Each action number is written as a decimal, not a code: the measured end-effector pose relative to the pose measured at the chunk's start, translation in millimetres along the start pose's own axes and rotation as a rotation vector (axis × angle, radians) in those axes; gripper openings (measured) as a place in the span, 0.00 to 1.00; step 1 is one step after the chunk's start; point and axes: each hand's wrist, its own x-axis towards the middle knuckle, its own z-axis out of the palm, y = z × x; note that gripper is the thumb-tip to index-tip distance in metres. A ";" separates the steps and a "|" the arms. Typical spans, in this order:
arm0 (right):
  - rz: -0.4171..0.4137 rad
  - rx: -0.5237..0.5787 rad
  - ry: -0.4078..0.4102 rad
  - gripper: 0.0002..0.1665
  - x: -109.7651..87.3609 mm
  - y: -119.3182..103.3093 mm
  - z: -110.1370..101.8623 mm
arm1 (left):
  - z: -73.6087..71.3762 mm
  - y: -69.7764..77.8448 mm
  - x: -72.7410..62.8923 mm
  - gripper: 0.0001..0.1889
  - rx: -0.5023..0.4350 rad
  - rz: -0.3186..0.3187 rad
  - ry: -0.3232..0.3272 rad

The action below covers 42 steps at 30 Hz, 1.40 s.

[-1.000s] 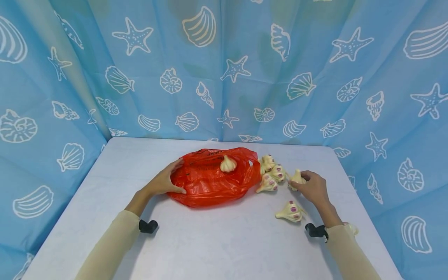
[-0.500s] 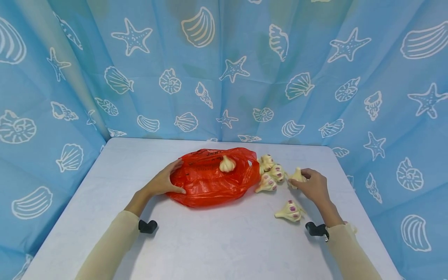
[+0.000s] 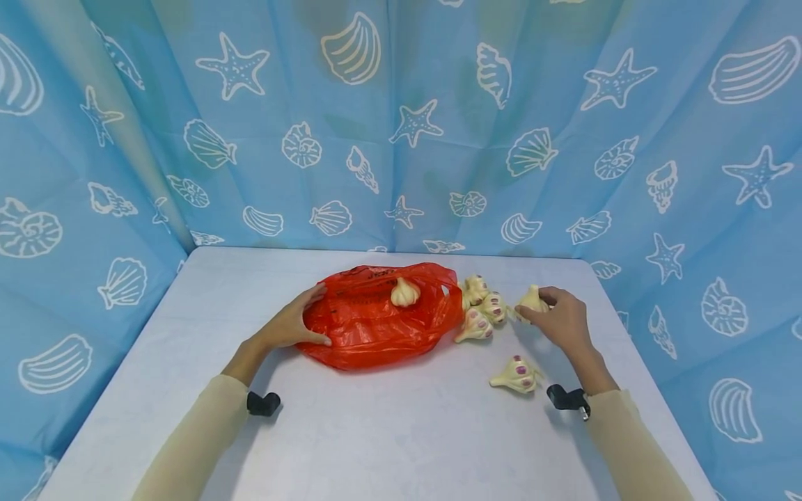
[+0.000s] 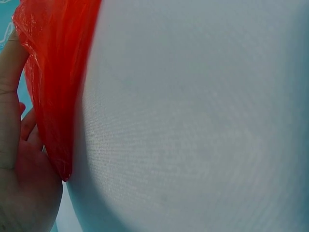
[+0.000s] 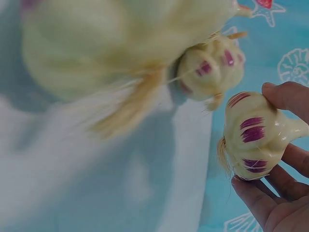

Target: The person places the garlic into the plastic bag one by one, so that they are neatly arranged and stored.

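A red plastic bag lies on its side, its left end between the thumb and fingers of my left hand. The left wrist view has the bag's edge in front of the palm. One garlic bulb sits on the red plastic. My right hand pinches another garlic bulb between thumb and fingertips, raised over the table with a shadow beneath. Purple streaks mark that held bulb in the right wrist view, its stem toward the palm.
Several garlic bulbs cluster at the bag's right end, one partly hidden. A single bulb lies nearer the front, left of the right wrist. Behind the white table hangs a blue shell-patterned curtain.
My right hand has lifted the garlic bulb slightly off the table. A bulb that showed beside the right sleeve is now hidden. The left hand keeps its place on the bag.
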 end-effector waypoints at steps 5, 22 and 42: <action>-0.056 0.023 0.032 0.36 3.0 -13.0 -3.4 | -0.2 1.0 -0.8 0.60 -0.004 -0.002 -0.005; -0.141 0.082 0.041 0.33 25.4 -71.8 0.9 | -0.4 1.8 -1.6 0.62 0.005 0.006 0.024; -0.239 0.218 0.005 0.33 35.6 -128.8 22.1 | 0.0 0.9 -1.4 0.62 0.000 0.009 0.032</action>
